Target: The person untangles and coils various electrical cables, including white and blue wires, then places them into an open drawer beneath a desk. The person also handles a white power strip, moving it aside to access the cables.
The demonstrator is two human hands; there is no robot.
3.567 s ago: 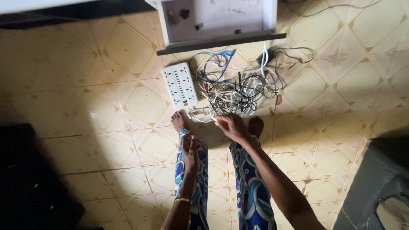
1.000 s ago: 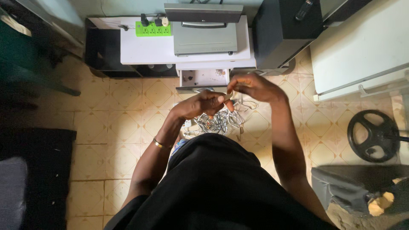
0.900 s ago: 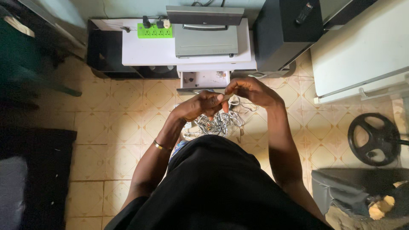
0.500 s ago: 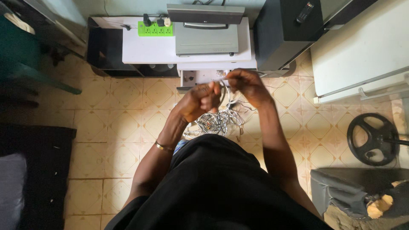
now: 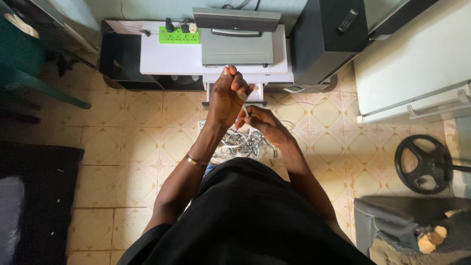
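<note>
The right hand (image 5: 260,122) sits low above the tangled pile of cables (image 5: 243,142) on the tiled floor (image 5: 132,147), fingers pinched on a white cable (image 5: 245,109). The left hand (image 5: 225,98) is raised higher, closed around the same cable, seemingly by its upper end. Beyond them stand the open drawer (image 5: 257,93), a grey player (image 5: 237,46) and a green power strip (image 5: 179,35).

Cable heap (image 5: 241,143) before drawer (image 5: 258,93)

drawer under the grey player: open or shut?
Open. The drawer front juts out over the tiled floor, ahead of the white stand. The left hand hides most of its inside.
</note>
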